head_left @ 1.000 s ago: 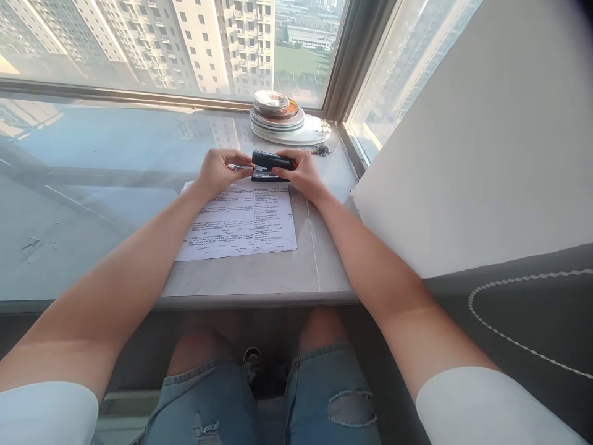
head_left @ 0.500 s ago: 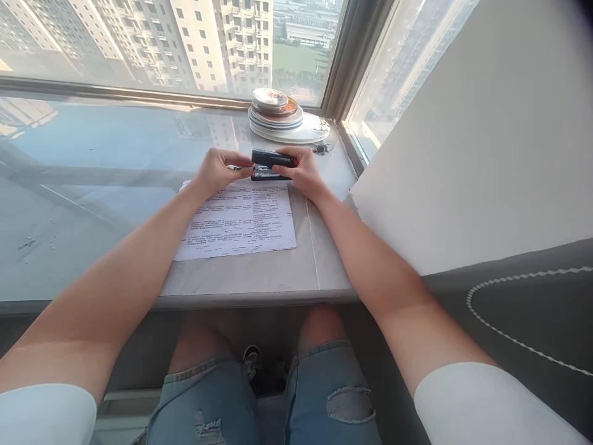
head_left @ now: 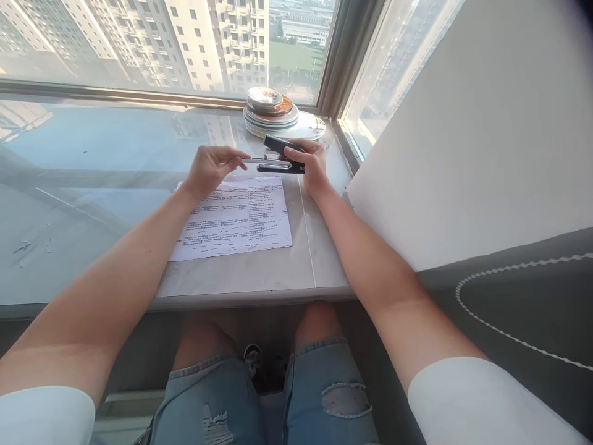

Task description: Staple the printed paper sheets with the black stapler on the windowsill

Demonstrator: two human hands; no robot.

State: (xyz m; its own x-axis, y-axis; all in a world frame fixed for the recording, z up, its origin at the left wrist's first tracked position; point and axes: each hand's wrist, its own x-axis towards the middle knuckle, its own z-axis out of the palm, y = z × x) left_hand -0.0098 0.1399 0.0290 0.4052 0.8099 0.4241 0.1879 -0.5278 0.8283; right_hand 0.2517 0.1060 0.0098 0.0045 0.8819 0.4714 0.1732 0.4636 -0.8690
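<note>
In my right hand is a black stapler, its top arm swung up from the base, above the far edge of the papers. Between the two arms a bright metal magazine shows. My left hand is closed in a pinch on a thin metal strip that reaches into the stapler. My right fingers hide where the strip ends. Below my hands, printed papers lie flat on the ledge, partly behind my left forearm.
A stack of plates stands in the window corner behind the stapler. A white wall panel closes off the right side. The ledge's front edge runs above my knees. A beaded cord hangs at the right.
The stapler has risen slightly and tilted, its arms spread wider. My left hand has moved a little left, away from the stapler, and the thin metal strip now shows between my hands.
</note>
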